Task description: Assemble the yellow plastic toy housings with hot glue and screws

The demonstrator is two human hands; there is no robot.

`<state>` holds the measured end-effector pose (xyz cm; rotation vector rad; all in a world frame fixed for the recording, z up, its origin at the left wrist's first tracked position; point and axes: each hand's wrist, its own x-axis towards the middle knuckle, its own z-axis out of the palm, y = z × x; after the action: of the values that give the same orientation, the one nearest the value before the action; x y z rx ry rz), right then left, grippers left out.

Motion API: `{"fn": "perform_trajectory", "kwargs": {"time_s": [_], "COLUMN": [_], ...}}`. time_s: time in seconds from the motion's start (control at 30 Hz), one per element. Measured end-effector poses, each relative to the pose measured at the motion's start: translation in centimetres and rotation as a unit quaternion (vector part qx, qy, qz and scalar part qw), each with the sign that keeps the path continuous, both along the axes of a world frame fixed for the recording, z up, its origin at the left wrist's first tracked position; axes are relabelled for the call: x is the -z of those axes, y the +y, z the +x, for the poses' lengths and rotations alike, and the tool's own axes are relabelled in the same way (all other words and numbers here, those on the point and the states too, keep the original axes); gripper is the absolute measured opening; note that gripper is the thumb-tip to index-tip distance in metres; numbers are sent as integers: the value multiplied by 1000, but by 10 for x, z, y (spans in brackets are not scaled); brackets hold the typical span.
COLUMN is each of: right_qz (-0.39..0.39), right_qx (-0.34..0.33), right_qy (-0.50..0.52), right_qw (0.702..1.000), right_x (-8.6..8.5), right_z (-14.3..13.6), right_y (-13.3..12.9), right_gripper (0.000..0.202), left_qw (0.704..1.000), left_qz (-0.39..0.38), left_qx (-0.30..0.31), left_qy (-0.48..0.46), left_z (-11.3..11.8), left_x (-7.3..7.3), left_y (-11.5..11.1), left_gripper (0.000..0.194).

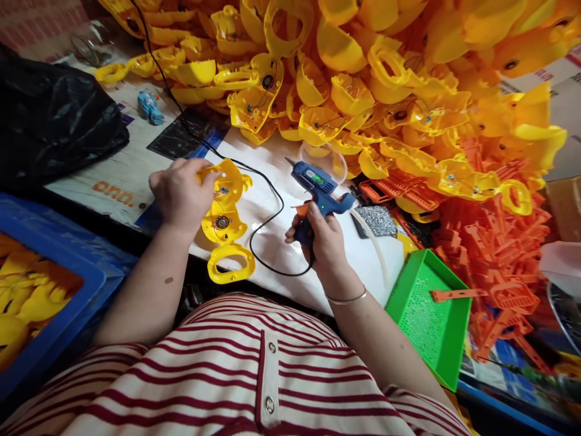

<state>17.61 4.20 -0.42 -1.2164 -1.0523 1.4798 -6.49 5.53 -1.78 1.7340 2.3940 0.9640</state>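
My right hand [323, 233] is wrapped round the grip of a blue glue gun [315, 181], whose nozzle points up and to the left. A glue stick [370, 233] trails from its back end. My left hand [184, 191] is closed at the edge of an opened yellow plastic toy shell [233, 181], thumb and fingers on its rim. Inside the shell show thin wires and a round speaker [222, 222]. Just below it on the white work surface [272, 242] lies a yellow ring-shaped part [231, 263].
Yellow shells [318, 115] are heaped along the back. Orange parts [503, 254] pile up at the right beside a green basket [426, 315]. A black cord [258, 230] loops across the surface. At the left are a black bag [54, 115] and a blue crate [104, 272].
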Motion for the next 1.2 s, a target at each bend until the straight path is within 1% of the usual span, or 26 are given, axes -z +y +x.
{"fn": "perform_trajectory", "kwargs": {"time_s": [0.07, 0.1, 0.2, 0.27, 0.3, 0.37, 0.4, 0.47, 0.53, 0.6, 0.7, 0.8, 0.87, 0.9, 0.97, 1.03, 1.07, 1.1, 1.2], "right_qz": [-3, -10, -35, -44, -51, -73, -83, -84, -63, -32, -9, 19, 72, 111, 202, 282, 307, 318, 316], "right_qx": [-10, -23, -85, -110, -123, -141, -147, -150, -149, -145, -114, -34, 27, 47, 56, 36, 25, 14, 3], "right_qy": [7, 9, -1, -5, -4, 4, 1, -15, -35, -55, -102, -153, -197, -227, -303, -378, -406, -423, -441], "right_qw": [1000, 1000, 996, 993, 991, 987, 986, 985, 986, 987, 988, 988, 977, 966, 929, 881, 861, 848, 840], "right_x": [15, 25, 50, 58, 58, 52, 46, 33, 22, 14, 10, 9, 10, 12, 16, 21, 24, 27, 33], "right_z": [-3, -7, -27, -48, -59, -78, -84, -90, -86, -72, -40, -6, 10, 16, 25, 29, 31, 33, 38], "right_y": [15, 23, 46, 56, 60, 64, 63, 59, 50, 41, 30, 21, 13, 9, 0, -7, -9, -10, -9], "right_gripper": [51, 50, 50, 49, 47, 38, 33, 25, 20, 17, 18, 19, 21, 20, 18, 17, 18, 19, 21], "left_qw": [999, 998, 995, 991, 988, 985, 987, 992, 997, 998, 995, 990, 985, 982, 976, 971, 968, 966, 956], "left_qz": [21, 30, 72, 123, 144, 166, 156, 126, 69, 11, -37, -40, -41, -48, -68, -83, -83, -78, -60], "left_qx": [-41, -52, -49, -55, -56, -49, -27, -2, 26, 58, 94, 135, 165, 179, 202, 222, 235, 248, 269], "left_qy": [-22, -34, -42, -17, -1, 22, 26, 22, 14, 14, 21, 28, 37, 42, 47, 29, 9, -18, -104], "left_z": [-10, -13, -16, -13, -11, -3, 3, 16, 28, 39, 53, 68, 79, 84, 91, 92, 91, 89, 79], "left_x": [-14, -21, -44, -59, -66, -83, -90, -102, -104, -97, -75, -49, -35, -30, -21, -14, -12, -9, -3], "left_y": [0, -1, -4, -9, -13, -20, -22, -25, -24, -18, -9, -3, 0, 1, 3, 6, 7, 8, 8], "left_gripper": [33, 34, 36, 33, 32, 27, 25, 18, 18, 21, 22, 19, 18, 18, 19, 21, 23, 27, 45]}}
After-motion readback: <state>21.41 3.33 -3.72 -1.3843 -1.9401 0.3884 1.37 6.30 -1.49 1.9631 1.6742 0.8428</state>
